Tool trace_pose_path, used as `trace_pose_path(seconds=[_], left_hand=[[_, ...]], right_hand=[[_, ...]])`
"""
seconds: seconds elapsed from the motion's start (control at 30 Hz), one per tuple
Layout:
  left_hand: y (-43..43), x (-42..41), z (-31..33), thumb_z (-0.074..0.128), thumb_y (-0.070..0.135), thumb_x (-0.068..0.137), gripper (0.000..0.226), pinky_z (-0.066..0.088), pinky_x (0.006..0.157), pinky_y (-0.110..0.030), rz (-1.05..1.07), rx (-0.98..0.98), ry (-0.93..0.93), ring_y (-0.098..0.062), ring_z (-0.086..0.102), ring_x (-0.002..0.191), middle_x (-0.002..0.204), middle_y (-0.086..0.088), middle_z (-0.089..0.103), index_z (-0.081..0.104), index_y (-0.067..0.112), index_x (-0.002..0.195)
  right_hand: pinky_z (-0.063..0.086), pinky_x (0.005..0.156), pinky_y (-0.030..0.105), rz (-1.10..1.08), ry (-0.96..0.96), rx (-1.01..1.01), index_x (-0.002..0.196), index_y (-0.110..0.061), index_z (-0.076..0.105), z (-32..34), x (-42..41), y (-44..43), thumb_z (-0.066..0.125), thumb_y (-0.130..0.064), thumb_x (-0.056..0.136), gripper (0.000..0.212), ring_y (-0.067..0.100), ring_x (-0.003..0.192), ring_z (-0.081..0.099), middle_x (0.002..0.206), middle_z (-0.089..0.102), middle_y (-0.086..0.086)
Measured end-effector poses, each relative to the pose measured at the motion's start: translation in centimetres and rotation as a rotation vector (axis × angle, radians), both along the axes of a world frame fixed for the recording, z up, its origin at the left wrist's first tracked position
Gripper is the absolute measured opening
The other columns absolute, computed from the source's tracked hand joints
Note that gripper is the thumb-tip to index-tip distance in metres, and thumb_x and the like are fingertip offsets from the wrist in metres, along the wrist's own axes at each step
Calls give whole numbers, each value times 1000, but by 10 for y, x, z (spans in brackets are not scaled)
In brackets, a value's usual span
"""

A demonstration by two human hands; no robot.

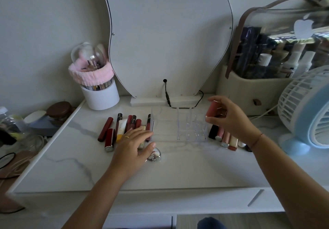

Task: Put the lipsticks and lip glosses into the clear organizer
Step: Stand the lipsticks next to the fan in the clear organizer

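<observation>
I see the right hand [229, 118] pinching a pink gloss [212, 109], fingers curled round it. The organizer [192, 132] sits just left of that hand, with more tubes [226, 139] under its wrist. My left hand [133, 145] lies flat, fingers straight, on the lipsticks [114, 129], the organizer just right of it.

**Your one view: a head camera, looking forward and down over the bench.**

You look from the near edge of the bench [71, 166], close above it, facing the mirror [169, 33] at 12 o'clock. The clear organizer [192, 132] sits near frame centre. Your left hand [132, 145] reaches in from 7 o'clock, your right hand [231, 120] from 5 o'clock. The wide lens bows the edges, catching a fan [302, 104] at 3 o'clock.
</observation>
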State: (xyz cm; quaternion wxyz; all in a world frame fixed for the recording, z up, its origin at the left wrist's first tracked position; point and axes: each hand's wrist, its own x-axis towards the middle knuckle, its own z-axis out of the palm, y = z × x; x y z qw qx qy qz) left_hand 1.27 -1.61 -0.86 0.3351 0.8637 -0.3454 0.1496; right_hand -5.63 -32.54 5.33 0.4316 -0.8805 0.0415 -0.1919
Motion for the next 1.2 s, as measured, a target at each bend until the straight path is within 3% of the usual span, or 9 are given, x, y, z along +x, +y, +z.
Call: trace_pose_path(seconds=[0.13, 0.37, 0.53, 0.67, 0.73, 0.87, 1.0, 1.1, 1.2], left_hand=[[1, 1, -1, 47, 52, 84, 51, 38, 107, -43, 0, 4, 18, -12, 48, 126, 121, 3, 65, 65, 18, 117], [2, 2, -2, 46, 54, 84, 50, 37, 107, -38, 10, 14, 23, -12, 47, 126, 120, 5, 65, 65, 21, 117], [1, 2, -2, 48, 50, 84, 44, 41, 103, -42, 14, 1, 30, -13, 48, 126, 118, 4, 65, 65, 21, 113], [0, 0, -1, 58, 39, 82, 37, 40, 103, -39, 20, 1, 6, -15, 49, 123, 116, 4, 65, 66, 20, 113], [1, 0, -1, 57, 38, 82, 40, 37, 105, -37, 25, 27, -2, -16, 50, 123, 117, 3, 65, 65, 19, 116], [0, -1, 0, 57, 39, 83, 41, 38, 106, -40, 27, 38, 14, -17, 48, 124, 120, 2, 64, 64, 19, 118], [1, -1, 0, 56, 40, 83, 41, 37, 106, -39, 25, 29, 19, -14, 47, 126, 122, 3, 64, 64, 20, 118], [1, -1, 0, 56, 40, 83, 41, 35, 108, -36, 21, 31, 17, -13, 47, 126, 121, 3, 64, 64, 20, 118], [0, -1, 0, 56, 40, 82, 41, 35, 108, -38, 23, 34, 19, -15, 48, 125, 121, 1, 64, 64, 19, 117]], right_hand=[[51, 68, 9, 23, -23, -56, 116, -42, 47, -5, -2, 13, 78, -19, 70, 60, 0, 80, 60, 97, 56, -15], [53, 75, 30, -29, -28, -292, 128, -31, 48, -19, -4, 28, 77, -20, 71, 64, 13, 79, 59, 94, 60, -6], [46, 72, 21, -28, -65, -400, 133, -30, 45, -27, -9, 33, 75, -18, 75, 66, 13, 77, 54, 97, 53, -7], [44, 72, 14, -21, -57, -384, 134, -27, 45, -28, -12, 34, 72, -16, 77, 65, 10, 77, 55, 96, 53, -7], [49, 75, 14, -4, -59, -394, 128, -24, 53, -27, -13, 34, 71, -12, 78, 55, 6, 78, 54, 96, 53, -9], [39, 76, -3, 14, -59, -386, 120, -17, 61, -27, -14, 35, 65, -3, 81, 42, 4, 77, 54, 100, 55, -7], [47, 75, 8, -39, -64, -163, 119, -19, 61, -23, -17, 31, 65, -8, 82, 39, 6, 76, 59, 97, 61, -6], [46, 70, 11, -219, -105, 22, 115, -19, 64, -15, -19, 10, 63, -14, 85, 31, 3, 78, 60, 92, 65, -8], [41, 66, 12, -313, -21, -109, 114, -18, 64, -12, -17, -13, 64, -20, 84, 30, 2, 78, 56, 95, 64, -6]])
